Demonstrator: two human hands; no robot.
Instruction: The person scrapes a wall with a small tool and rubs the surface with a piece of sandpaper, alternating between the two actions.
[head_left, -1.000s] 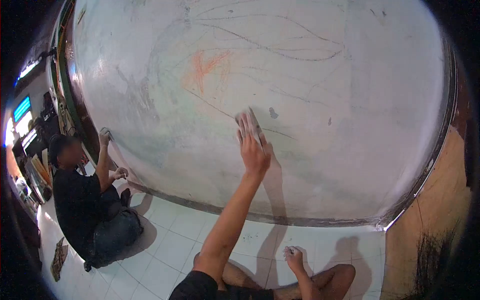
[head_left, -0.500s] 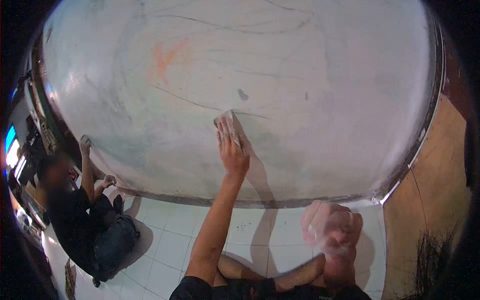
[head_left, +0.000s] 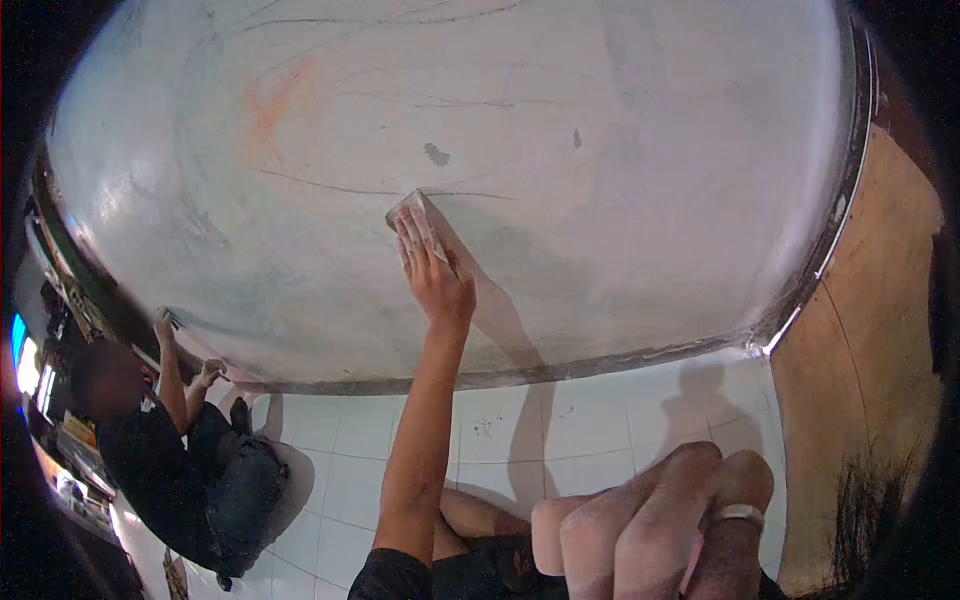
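My left hand [head_left: 440, 280] presses a flat, greyish rectangular pad [head_left: 412, 208] against the large pale curved surface [head_left: 600, 220], just below a thin dark line. Its fingers lie stretched over the pad. Close to the camera at the lower right, my right hand [head_left: 655, 525] is raised with its fingers curled in and a ring on one finger. Whatever it may hold is hidden.
At the left, another person [head_left: 170, 460] in dark clothes sits on the white tiled floor [head_left: 350, 430], hands near the surface's lower edge. A brown panel [head_left: 830, 340] stands at the right, with black bristly strands at its bottom.
My right hand has come closer to the camera and looks larger. The pale surface and the pad under my left hand appear shifted left and up in the view.
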